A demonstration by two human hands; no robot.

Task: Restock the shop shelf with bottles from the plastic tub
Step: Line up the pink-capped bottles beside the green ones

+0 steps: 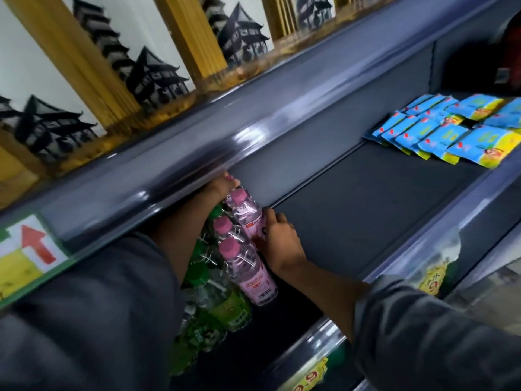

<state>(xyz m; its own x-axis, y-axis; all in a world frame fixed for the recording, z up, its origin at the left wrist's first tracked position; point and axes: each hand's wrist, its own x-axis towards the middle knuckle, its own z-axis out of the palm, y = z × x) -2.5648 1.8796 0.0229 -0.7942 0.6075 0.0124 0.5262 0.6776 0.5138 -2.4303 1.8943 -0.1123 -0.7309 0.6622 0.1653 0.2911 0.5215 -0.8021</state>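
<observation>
A shrink-wrapped pack of pink-capped bottles stands on the dark shelf, beside green-capped bottles on its left. My left hand reaches in under the upper shelf's front rail and grips the far end of the pink pack; the rail hides part of the hand. My right hand holds the pack's right side, fingers curled against the wrap. The plastic tub is not in view.
The upper shelf's rounded grey rail hangs low over my left arm. Blue snack packets lie at the shelf's right end. A wide bare stretch of shelf lies between them and the bottles. Price tags line the front edge.
</observation>
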